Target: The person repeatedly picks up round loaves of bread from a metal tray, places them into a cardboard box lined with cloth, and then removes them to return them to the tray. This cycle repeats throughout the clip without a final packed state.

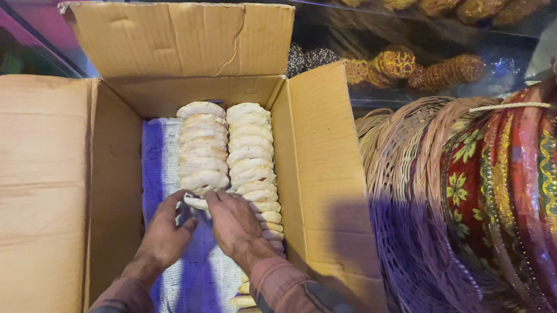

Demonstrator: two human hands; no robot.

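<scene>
open cardboard box, flaps spread, floor lined with printed paper. two rows of pale crescent pastries stand on edge inside: left row runs from the back wall to mid-box, right row runs on toward the near edge. left hand rests on the paper, fingers spread and curled, tips touching the nearest pastry of the left row; not clamped on it. right hand lies palm down at the same pastry, fingers loosely apart, its wrist covering part of the right row. right of the box, stacked wicker baskets and red decorated trays. beyond, a glass case with wrapped sweets.
</scene>
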